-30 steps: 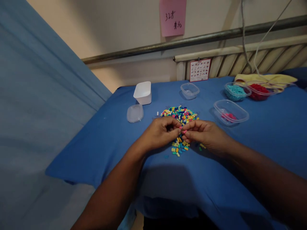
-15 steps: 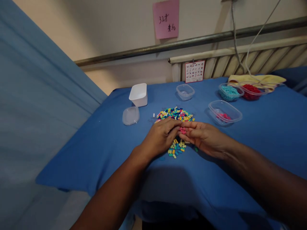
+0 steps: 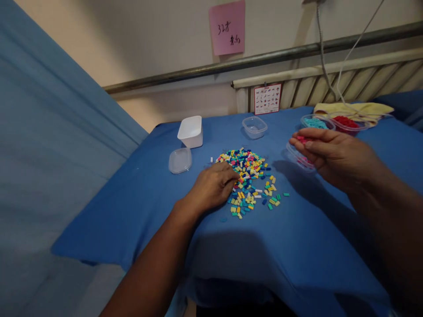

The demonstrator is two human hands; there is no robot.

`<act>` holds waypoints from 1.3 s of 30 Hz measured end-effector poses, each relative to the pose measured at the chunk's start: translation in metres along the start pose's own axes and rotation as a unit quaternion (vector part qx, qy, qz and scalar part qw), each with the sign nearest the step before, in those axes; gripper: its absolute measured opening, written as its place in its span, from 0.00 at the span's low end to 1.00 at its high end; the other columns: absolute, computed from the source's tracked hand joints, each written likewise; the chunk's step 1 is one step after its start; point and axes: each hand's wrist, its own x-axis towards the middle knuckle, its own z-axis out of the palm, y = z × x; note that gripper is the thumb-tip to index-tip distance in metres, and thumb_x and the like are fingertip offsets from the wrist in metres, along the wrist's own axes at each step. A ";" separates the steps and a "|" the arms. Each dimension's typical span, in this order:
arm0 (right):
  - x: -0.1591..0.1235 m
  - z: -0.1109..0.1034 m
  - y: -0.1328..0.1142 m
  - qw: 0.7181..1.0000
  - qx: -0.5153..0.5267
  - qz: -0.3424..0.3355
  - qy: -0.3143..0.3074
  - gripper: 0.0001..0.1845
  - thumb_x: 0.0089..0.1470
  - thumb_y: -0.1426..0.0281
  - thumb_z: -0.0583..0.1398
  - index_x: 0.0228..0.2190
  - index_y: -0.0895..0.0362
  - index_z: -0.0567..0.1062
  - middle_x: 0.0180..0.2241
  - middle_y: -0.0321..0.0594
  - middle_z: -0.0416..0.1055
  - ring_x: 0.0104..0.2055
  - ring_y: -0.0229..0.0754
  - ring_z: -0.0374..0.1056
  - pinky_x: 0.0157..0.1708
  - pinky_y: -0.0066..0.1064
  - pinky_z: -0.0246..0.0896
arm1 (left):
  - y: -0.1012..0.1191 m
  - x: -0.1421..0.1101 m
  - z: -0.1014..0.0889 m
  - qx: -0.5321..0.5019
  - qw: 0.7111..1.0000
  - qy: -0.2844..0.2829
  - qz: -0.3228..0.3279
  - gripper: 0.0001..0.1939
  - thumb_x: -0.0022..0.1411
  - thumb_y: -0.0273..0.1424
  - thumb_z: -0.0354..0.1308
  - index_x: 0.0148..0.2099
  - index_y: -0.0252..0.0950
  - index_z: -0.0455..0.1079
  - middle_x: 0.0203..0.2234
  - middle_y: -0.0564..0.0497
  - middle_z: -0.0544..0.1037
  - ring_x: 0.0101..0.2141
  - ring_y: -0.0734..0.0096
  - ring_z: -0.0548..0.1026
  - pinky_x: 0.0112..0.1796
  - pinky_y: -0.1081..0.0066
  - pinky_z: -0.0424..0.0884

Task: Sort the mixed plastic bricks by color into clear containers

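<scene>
A heap of small coloured bricks (image 3: 247, 176) lies on the blue cloth (image 3: 264, 246). My left hand (image 3: 213, 187) rests on the left edge of the heap, fingers curled onto the bricks; whether it grips one is hidden. My right hand (image 3: 330, 152) is raised to the right, fingers pinched on several pink bricks (image 3: 301, 139). It hovers over a clear tub (image 3: 299, 159) that holds pink bricks.
A white tub (image 3: 191, 131) and a clear lid (image 3: 180, 160) sit at the left. An empty clear tub (image 3: 254, 127) stands behind the heap. Tubs of teal bricks (image 3: 313, 123) and red bricks (image 3: 345, 122) stand at the back right, before a yellow cloth (image 3: 360, 108).
My right hand has left the heap and lifted right with pink bricks to above the clear tub. My left hand has stayed at the heap, now uncovered in the middle.
</scene>
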 end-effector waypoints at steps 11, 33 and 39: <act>0.024 -0.046 0.024 0.812 -0.528 -0.248 0.006 0.15 0.61 0.73 0.62 0.46 0.52 0.86 0.48 0.51 0.83 0.52 0.62 0.78 0.59 0.58 0.67 | 0.002 -0.003 -0.014 0.027 0.998 -0.046 -0.015 0.14 0.65 0.21 0.53 0.42 0.37 0.79 0.38 0.47 0.80 0.42 0.62 0.76 0.45 0.63 0.72; -0.026 0.063 0.074 0.724 -0.496 -0.316 -0.361 0.20 0.66 0.77 0.56 0.54 0.54 0.79 0.49 0.49 0.82 0.52 0.54 0.75 0.56 0.48 0.68 | 0.018 -0.007 -0.022 -0.005 0.989 -0.149 0.012 0.08 0.66 0.25 0.58 0.44 0.36 0.77 0.40 0.47 0.78 0.42 0.63 0.75 0.45 0.66 0.71; -0.019 0.064 0.082 0.714 -0.515 -0.327 -0.344 0.15 0.65 0.77 0.58 0.49 0.56 0.80 0.44 0.47 0.82 0.47 0.53 0.74 0.50 0.44 0.66 | 0.019 -0.007 -0.024 -0.041 0.987 -0.152 -0.013 0.05 0.65 0.26 0.58 0.42 0.36 0.75 0.37 0.50 0.78 0.37 0.67 0.73 0.40 0.68 0.67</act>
